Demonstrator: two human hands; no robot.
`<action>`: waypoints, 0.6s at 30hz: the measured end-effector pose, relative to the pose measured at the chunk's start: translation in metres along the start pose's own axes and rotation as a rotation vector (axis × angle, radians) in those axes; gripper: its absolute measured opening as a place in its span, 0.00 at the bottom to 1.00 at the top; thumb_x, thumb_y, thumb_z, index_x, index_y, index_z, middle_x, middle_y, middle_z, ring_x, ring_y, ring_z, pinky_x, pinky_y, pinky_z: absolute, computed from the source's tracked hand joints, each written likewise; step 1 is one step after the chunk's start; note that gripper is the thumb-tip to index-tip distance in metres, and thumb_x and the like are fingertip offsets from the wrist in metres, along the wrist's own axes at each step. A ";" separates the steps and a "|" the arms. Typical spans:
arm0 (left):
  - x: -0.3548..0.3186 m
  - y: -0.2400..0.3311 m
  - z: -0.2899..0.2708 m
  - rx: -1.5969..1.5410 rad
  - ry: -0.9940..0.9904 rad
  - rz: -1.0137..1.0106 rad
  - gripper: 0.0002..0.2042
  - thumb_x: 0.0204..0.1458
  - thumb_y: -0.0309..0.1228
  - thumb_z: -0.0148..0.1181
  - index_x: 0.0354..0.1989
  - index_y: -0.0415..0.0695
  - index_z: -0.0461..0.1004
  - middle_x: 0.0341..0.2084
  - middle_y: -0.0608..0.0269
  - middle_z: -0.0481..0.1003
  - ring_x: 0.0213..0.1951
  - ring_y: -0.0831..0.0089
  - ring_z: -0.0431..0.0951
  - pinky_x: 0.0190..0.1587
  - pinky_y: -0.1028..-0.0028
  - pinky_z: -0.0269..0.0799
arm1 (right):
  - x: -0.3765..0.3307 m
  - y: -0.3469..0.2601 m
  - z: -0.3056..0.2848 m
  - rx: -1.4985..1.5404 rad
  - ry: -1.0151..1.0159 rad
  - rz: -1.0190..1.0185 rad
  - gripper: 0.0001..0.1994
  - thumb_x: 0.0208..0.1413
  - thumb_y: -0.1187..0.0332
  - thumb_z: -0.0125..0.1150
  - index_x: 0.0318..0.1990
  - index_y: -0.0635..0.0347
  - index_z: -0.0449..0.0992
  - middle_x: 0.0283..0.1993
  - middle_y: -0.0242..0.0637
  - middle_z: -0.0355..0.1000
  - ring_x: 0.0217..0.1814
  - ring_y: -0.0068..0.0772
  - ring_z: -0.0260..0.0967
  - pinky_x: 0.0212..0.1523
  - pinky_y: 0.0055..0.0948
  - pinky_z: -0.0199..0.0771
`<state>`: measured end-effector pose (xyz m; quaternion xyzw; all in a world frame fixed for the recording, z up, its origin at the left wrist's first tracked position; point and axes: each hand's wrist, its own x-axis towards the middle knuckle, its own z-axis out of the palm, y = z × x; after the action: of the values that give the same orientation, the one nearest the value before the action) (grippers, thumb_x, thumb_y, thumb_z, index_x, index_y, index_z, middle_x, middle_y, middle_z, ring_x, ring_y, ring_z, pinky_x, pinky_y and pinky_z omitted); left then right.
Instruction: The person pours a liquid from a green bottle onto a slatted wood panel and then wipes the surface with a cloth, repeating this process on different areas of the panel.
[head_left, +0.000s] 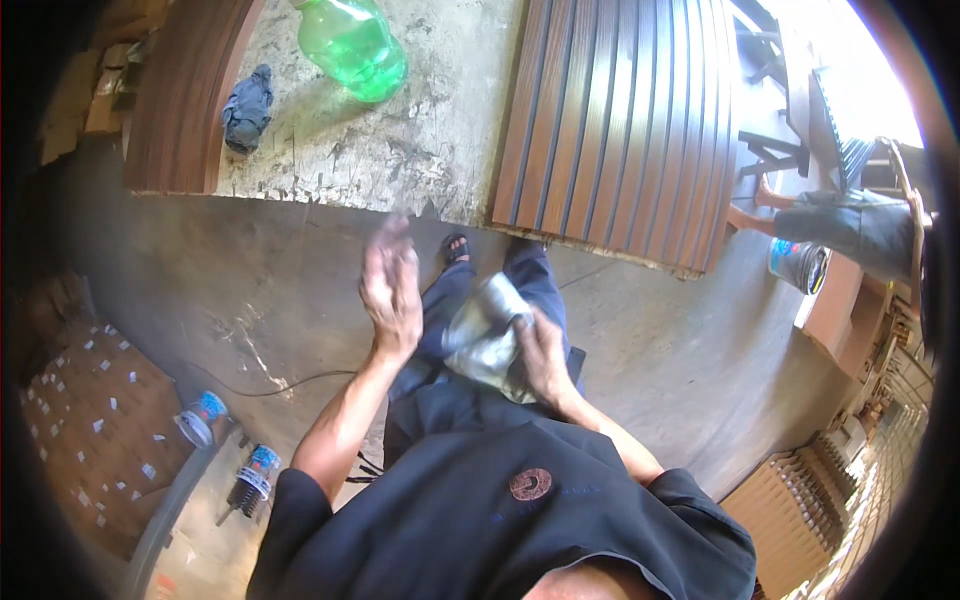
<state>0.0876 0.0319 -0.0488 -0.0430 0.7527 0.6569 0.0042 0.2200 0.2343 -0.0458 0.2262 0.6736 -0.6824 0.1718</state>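
My left hand (pixel 392 290) is raised in front of me near the table's front edge, its fingers stretched out and holding nothing. Lower and to the right, my right hand (pixel 543 352) grips a pale, greenish-white cloth (pixel 484 338), which is smeared by motion and hangs before my lap. On the worn, stained tabletop (pixel 440 130) lies a green, see-through plastic bottle (pixel 355 50) with liquid inside. A crumpled dark grey rag (pixel 248 108) rests left of the bottle. Brown slatted wood-look panels (pixel 615 130) cover the table's right part.
Another brown panel (pixel 180 100) lies at the table's left end. At the right, another person's grey-clothed legs (pixel 845 222) show beside a paint bucket (pixel 797 265). Smaller tubs (pixel 202 418) stand lower left near a large brown box (pixel 105 430). A cable (pixel 275 390) crosses the floor.
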 end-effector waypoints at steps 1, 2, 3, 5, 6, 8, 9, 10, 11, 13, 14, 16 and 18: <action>-0.025 0.008 -0.011 0.041 -0.099 -0.072 0.27 0.72 0.37 0.58 0.74 0.38 0.67 0.72 0.50 0.70 0.68 0.61 0.74 0.68 0.60 0.72 | 0.004 -0.012 0.003 0.067 0.051 -0.003 0.16 0.78 0.63 0.52 0.60 0.66 0.76 0.48 0.37 0.79 0.49 0.29 0.74 0.51 0.31 0.76; -0.045 0.014 -0.009 0.024 -0.209 -0.139 0.28 0.71 0.38 0.59 0.76 0.38 0.66 0.73 0.50 0.69 0.68 0.60 0.74 0.70 0.60 0.70 | 0.009 -0.021 0.008 0.129 0.100 -0.009 0.18 0.79 0.59 0.52 0.60 0.66 0.76 0.47 0.34 0.78 0.47 0.25 0.72 0.50 0.29 0.74; -0.060 0.016 -0.007 0.114 -0.326 -0.096 0.31 0.70 0.39 0.60 0.77 0.38 0.64 0.74 0.49 0.67 0.70 0.58 0.72 0.72 0.59 0.67 | 0.013 -0.033 0.011 0.192 0.148 -0.017 0.20 0.79 0.55 0.51 0.60 0.66 0.77 0.46 0.31 0.78 0.46 0.22 0.70 0.49 0.26 0.73; -0.077 0.025 0.017 0.187 -0.472 0.060 0.35 0.69 0.40 0.61 0.80 0.37 0.58 0.77 0.44 0.64 0.76 0.51 0.64 0.78 0.55 0.57 | 0.018 -0.026 0.023 0.533 0.094 0.012 0.21 0.78 0.54 0.54 0.61 0.64 0.77 0.50 0.31 0.78 0.50 0.23 0.71 0.53 0.28 0.73; -0.084 0.019 0.032 0.210 -0.412 0.146 0.34 0.69 0.39 0.61 0.80 0.37 0.60 0.76 0.41 0.64 0.77 0.49 0.62 0.79 0.54 0.54 | 0.018 -0.019 0.029 0.765 0.043 0.042 0.21 0.77 0.54 0.55 0.63 0.63 0.77 0.53 0.32 0.79 0.54 0.25 0.72 0.57 0.30 0.73; -0.076 0.019 0.041 0.289 -0.331 0.205 0.31 0.68 0.35 0.61 0.77 0.38 0.64 0.73 0.43 0.67 0.73 0.50 0.66 0.75 0.56 0.60 | 0.020 -0.019 0.031 1.009 -0.035 0.048 0.23 0.76 0.53 0.57 0.66 0.62 0.76 0.62 0.36 0.77 0.64 0.31 0.70 0.67 0.35 0.69; -0.078 0.014 0.039 0.285 -0.279 0.205 0.29 0.68 0.33 0.62 0.76 0.39 0.67 0.71 0.44 0.69 0.70 0.51 0.70 0.72 0.58 0.64 | 0.019 -0.021 0.028 1.034 -0.071 0.022 0.24 0.75 0.53 0.58 0.67 0.62 0.76 0.67 0.38 0.74 0.71 0.35 0.67 0.73 0.38 0.66; -0.074 0.013 0.037 0.266 -0.232 0.179 0.27 0.67 0.31 0.62 0.74 0.39 0.69 0.69 0.46 0.72 0.67 0.52 0.74 0.69 0.59 0.68 | 0.018 -0.025 0.024 1.057 -0.104 -0.012 0.26 0.74 0.53 0.58 0.68 0.62 0.75 0.72 0.40 0.72 0.77 0.39 0.64 0.78 0.41 0.62; -0.071 0.016 0.032 0.264 -0.180 0.128 0.26 0.66 0.28 0.63 0.73 0.39 0.72 0.66 0.48 0.74 0.64 0.54 0.77 0.66 0.61 0.73 | 0.008 -0.051 0.007 0.491 -0.040 -0.148 0.25 0.73 0.57 0.60 0.70 0.63 0.74 0.75 0.43 0.70 0.80 0.43 0.62 0.81 0.44 0.58; -0.055 0.034 0.027 0.342 -0.094 0.165 0.24 0.65 0.26 0.64 0.70 0.39 0.75 0.65 0.47 0.76 0.62 0.51 0.78 0.65 0.59 0.73 | 0.006 -0.067 -0.051 -0.431 0.220 -0.554 0.26 0.69 0.66 0.63 0.72 0.64 0.73 0.77 0.48 0.67 0.84 0.50 0.57 0.83 0.50 0.53; -0.042 0.041 0.031 0.419 -0.075 0.275 0.22 0.65 0.25 0.64 0.68 0.40 0.77 0.65 0.44 0.76 0.63 0.47 0.77 0.66 0.56 0.73 | 0.019 -0.065 -0.091 -0.792 0.429 -0.816 0.27 0.67 0.70 0.64 0.73 0.64 0.72 0.78 0.50 0.66 0.85 0.54 0.55 0.84 0.54 0.50; -0.018 0.046 0.059 0.553 -0.111 0.550 0.23 0.64 0.23 0.63 0.68 0.41 0.78 0.69 0.46 0.75 0.70 0.42 0.70 0.72 0.54 0.66 | 0.047 -0.070 -0.185 -1.042 0.694 -0.832 0.28 0.67 0.67 0.61 0.73 0.67 0.71 0.80 0.55 0.63 0.85 0.64 0.52 0.84 0.61 0.46; -0.002 0.031 0.113 0.617 -0.177 0.592 0.20 0.65 0.25 0.62 0.66 0.40 0.79 0.69 0.46 0.74 0.76 0.41 0.63 0.75 0.51 0.62 | 0.086 -0.053 -0.257 -1.112 0.748 -0.659 0.29 0.69 0.63 0.58 0.74 0.69 0.69 0.81 0.59 0.59 0.84 0.70 0.50 0.83 0.60 0.46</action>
<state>0.0813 0.1478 -0.0339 0.2345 0.8903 0.3754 -0.1074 0.1392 0.4981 -0.0456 0.1097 0.9657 -0.1347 -0.1932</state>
